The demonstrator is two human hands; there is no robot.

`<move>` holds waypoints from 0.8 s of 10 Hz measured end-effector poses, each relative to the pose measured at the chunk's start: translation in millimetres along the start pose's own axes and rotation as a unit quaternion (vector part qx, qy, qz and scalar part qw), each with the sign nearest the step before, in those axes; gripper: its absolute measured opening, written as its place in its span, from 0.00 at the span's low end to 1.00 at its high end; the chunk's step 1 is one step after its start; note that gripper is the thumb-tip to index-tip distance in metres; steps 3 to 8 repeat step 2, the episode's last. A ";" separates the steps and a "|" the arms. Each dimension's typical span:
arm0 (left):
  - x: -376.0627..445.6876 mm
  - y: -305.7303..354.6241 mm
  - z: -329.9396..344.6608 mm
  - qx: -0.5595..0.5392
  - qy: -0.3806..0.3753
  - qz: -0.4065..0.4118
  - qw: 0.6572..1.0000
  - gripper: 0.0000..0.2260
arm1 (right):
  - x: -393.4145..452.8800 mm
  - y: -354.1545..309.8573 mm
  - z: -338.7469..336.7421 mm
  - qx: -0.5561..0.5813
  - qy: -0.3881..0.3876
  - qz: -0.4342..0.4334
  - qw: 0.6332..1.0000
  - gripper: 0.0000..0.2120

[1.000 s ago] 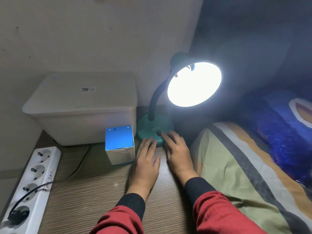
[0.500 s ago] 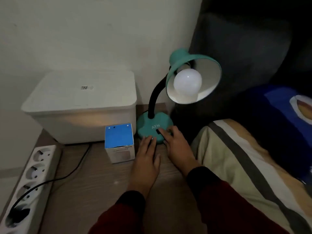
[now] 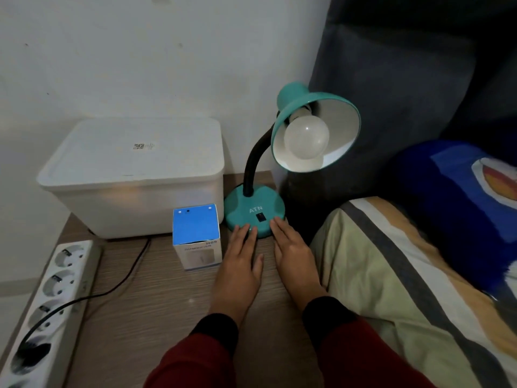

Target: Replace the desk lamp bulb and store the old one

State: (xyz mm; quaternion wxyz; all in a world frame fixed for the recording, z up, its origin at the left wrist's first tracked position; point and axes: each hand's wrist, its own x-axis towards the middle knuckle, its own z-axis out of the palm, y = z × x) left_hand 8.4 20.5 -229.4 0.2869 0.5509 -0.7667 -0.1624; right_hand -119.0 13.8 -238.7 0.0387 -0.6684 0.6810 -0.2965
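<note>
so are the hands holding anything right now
Nothing is held. The left hand and right hand lie flat on the table, fingertips touching the lamp base.

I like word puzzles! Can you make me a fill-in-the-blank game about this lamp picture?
1. The lamp is switched ____.
2. The bulb sits inside a shade coloured ____.
3. The top of the little box is ____.
4. Both hands, left and right, lie flat with fingertips touching the lamp's ____.

Missing words: off; teal; blue; base
</note>
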 end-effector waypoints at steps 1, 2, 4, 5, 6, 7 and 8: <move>2.1 0.5 -3.8 -0.001 -0.013 0.010 1.000 0.24 | -4.8 -9.9 -3.3 -0.003 -0.044 0.005 0.999 0.26; -3.9 3.8 -11.0 -0.014 -0.061 -0.003 0.998 0.25 | -10.1 -11.6 -6.9 -0.050 -0.062 -0.003 0.997 0.26; -3.9 3.8 -11.0 -0.014 -0.061 -0.003 0.998 0.25 | -10.1 -11.6 -6.9 -0.050 -0.062 -0.003 0.997 0.26; -3.9 3.8 -11.0 -0.014 -0.061 -0.003 0.998 0.25 | -10.1 -11.6 -6.9 -0.050 -0.062 -0.003 0.997 0.26; -3.9 3.8 -11.0 -0.014 -0.061 -0.003 0.998 0.25 | -10.1 -11.6 -6.9 -0.050 -0.062 -0.003 0.997 0.26; -3.9 3.8 -11.0 -0.014 -0.061 -0.003 0.998 0.25 | -10.1 -11.6 -6.9 -0.050 -0.062 -0.003 0.997 0.26; -3.9 3.8 -11.0 -0.014 -0.061 -0.003 0.998 0.25 | -10.1 -11.6 -6.9 -0.050 -0.062 -0.003 0.997 0.26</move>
